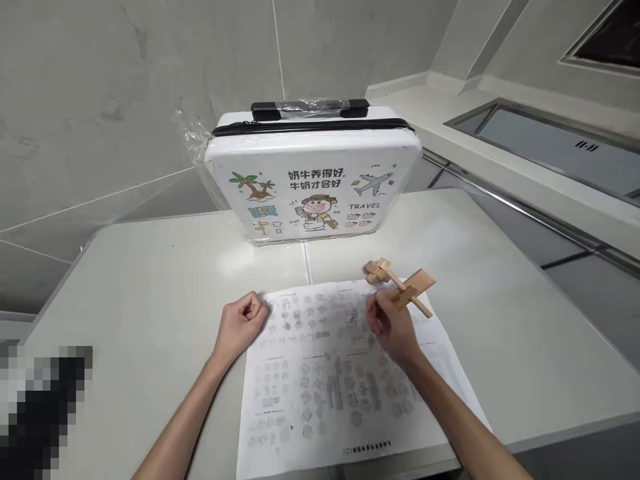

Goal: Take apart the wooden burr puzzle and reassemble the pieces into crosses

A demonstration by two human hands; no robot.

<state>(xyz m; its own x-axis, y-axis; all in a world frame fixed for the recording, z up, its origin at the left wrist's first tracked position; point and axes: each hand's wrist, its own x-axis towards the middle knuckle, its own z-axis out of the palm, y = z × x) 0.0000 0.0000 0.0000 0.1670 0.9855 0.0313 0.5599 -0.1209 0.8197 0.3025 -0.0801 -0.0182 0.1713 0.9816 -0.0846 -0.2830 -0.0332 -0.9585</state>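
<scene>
My left hand (243, 319) is curled into a fist and rests at the upper left edge of a printed instruction sheet (295, 453). I see nothing in it. Over the upper right of the sheet, my right hand (393, 327) is closed, with a wooden interlocking puzzle (404, 291) in its fingers. The puzzle has a block cluster like a flower head at one end, a thin stick, and flat pieces crossing it. The fingers cover part of it. Rows of small puzzle drawings fill the sheet, which lies upside down to me.
A white suitcase (320, 150) with cartoon prints, a black handle and clear plastic wrap stands at the back of the pale table (150, 280). Behind it rises a grey tiled wall (135, 100). A ledge with a recessed panel (550, 143) runs along the right.
</scene>
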